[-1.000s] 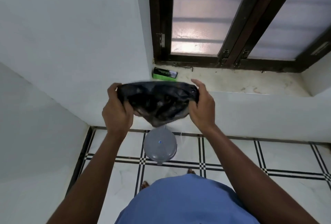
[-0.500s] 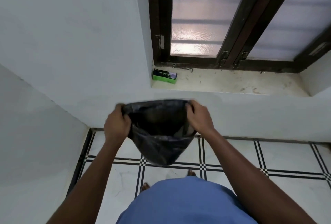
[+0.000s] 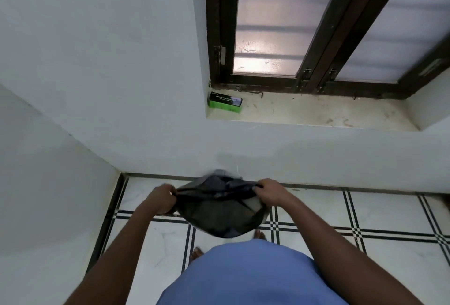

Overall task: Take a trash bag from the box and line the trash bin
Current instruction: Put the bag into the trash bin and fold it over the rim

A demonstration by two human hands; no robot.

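Your left hand (image 3: 162, 199) and right hand (image 3: 269, 192) each grip one end of the mouth of the black trash bag (image 3: 219, 212), fingers curled round the bunched rim. The rim is pulled into a long, narrow slot that runs left to right between your two hands, roughly level, the right end a little higher in the frame. The mouth faces up towards you; the body of the bag hangs below it and sags to a rounded bottom that points down at the floor (image 3: 341, 209), near your feet.

The bag is low, held out in front of your blue shirt (image 3: 243, 278), over the white tiles with black crossed lines. Its far edge lies close to the base of the white wall (image 3: 121, 85). A bit of the bag's rim puffs up grey and blurred behind the slot; you cannot tell from the head view what lies under the bag, since the plastic covers that patch of floor.

The green and black box (image 3: 225, 103) lies on its long side on the window sill (image 3: 316, 112), tucked into the sill's left corner, long axis running left to right, well apart from your hands. The dark-framed window (image 3: 267, 24) with frosted panes stands behind it.

Toes of both your bare feet show at the shirt's edge.
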